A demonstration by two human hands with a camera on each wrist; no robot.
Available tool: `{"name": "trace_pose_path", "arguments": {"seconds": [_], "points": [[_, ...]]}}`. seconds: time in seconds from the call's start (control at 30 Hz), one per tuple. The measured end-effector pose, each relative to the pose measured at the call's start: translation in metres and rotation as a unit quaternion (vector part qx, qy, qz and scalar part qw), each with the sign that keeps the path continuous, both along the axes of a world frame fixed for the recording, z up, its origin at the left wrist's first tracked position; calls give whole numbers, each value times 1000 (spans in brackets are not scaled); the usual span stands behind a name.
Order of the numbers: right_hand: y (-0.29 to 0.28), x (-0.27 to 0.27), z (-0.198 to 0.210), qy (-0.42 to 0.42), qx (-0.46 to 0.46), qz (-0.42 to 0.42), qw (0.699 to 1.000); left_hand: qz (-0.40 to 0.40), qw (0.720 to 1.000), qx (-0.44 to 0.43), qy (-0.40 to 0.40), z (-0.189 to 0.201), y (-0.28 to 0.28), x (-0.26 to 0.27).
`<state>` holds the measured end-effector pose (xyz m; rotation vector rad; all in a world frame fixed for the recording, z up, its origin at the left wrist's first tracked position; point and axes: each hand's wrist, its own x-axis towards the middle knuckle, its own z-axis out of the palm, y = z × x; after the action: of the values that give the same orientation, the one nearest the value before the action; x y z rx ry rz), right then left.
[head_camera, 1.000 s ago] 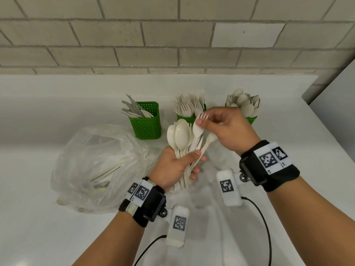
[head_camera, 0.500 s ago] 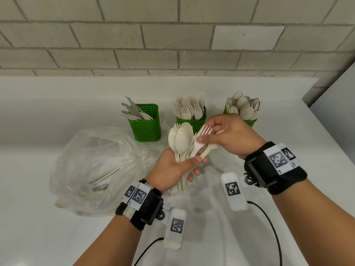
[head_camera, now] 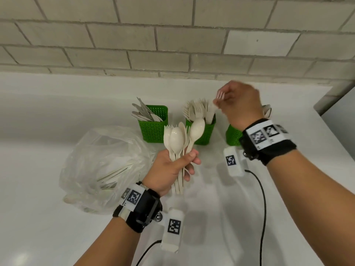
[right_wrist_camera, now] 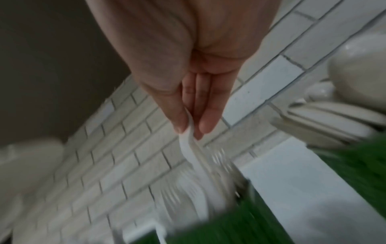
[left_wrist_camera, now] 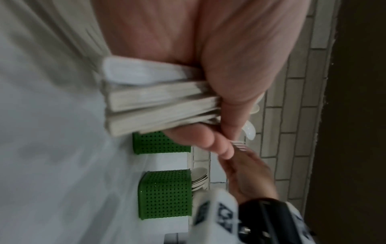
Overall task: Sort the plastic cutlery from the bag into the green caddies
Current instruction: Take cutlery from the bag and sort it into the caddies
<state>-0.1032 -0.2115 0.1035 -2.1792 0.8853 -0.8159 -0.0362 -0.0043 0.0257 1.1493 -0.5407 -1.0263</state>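
My left hand (head_camera: 172,166) grips a bundle of cream plastic spoons and forks (head_camera: 179,138) upright over the counter; in the left wrist view the handles (left_wrist_camera: 158,105) stick out of my fist. My right hand (head_camera: 233,101) pinches a white plastic fork (head_camera: 219,97) between thumb and fingers, just above the middle green caddy (head_camera: 203,131), which is full of forks. In the right wrist view the fork (right_wrist_camera: 194,153) hangs from my fingertips over that caddy. The left caddy (head_camera: 153,127) holds knives. The right caddy (head_camera: 233,135) holds spoons and is mostly hidden by my wrist.
A clear plastic bag (head_camera: 103,169) with more cutlery lies on the white counter (head_camera: 38,208) left of my left hand. A brick wall (head_camera: 172,45) runs behind the caddies. A black cable (head_camera: 263,198) trails under my right arm.
My right hand pulled the fork out of the bundle and carried it up and back, over the middle caddy. My left hand kept hold of the bundle.
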Motion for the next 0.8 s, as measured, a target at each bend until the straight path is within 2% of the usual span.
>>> {"name": "trace_pose_path", "arguments": {"seconds": [0.07, 0.1, 0.13, 0.17, 0.23, 0.27, 0.3, 0.37, 0.43, 0.57, 0.67, 0.8], "points": [[9, 6, -18, 138, -80, 31, 987, -8, 1000, 2, -8, 4, 1, 0], [11, 7, -26, 185, -115, 43, 975, -8, 1000, 4, -15, 5, 1, 1], [14, 7, -29, 196, -136, 47, 970, -5, 999, 8, -31, 6, 2, 1], [17, 7, -27, 176, -144, 38, 973, 1, 999, 13, -51, 6, 2, 2], [28, 3, -10, 54, -106, 32, 992, 17, 996, 20, -89, 4, 2, 3], [35, 1, 0, 2, -66, 61, 996, 28, 994, 22, -106, 3, 1, 4], [42, -1, 10, -1, -21, 117, 993, 38, 991, 24, -122, 1, 0, 4], [57, -6, 24, 117, 19, 254, 960, 48, 987, 22, -152, 0, -2, 4], [59, -9, 26, 186, 36, 316, 930, 41, 985, 15, -165, -1, -2, 3], [55, -14, 28, 185, 98, 330, 921, 8, 981, 2, -192, -2, 2, 2], [58, -14, 27, 201, 68, 334, 918, -16, 968, 5, -249, -1, 3, 1], [63, -16, 30, 156, 122, 364, 910, -20, 956, 13, -293, 1, 5, 6]]}}
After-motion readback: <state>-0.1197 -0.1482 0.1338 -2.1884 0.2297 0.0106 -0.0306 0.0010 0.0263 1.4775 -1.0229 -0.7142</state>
